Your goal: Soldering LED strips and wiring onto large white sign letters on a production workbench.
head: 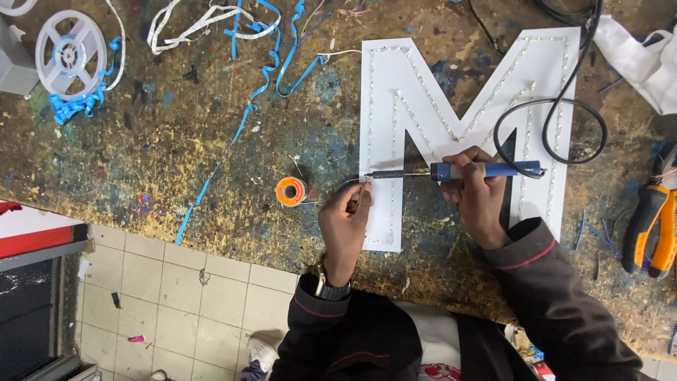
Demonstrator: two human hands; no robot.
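Observation:
A large white letter-shaped panel [458,106] lies on the paint-stained workbench [176,141], with thin strips of small lights running along its strokes. My right hand [478,194] grips a blue-handled soldering iron [451,171] lying level, its tip touching the panel's left stroke near the left edge. My left hand [345,222] pinches a thin solder wire right at that tip. The wire leads left to an orange solder spool [290,191] on the bench. The iron's black cord [557,113] loops over the panel's right side.
A white reel [70,53] and tangled blue and white strips [233,28] lie at the bench's far left. Orange-handled pliers [652,226] rest at the right edge, a white cloth [642,60] at the top right. Tiled floor [176,296] shows below the bench.

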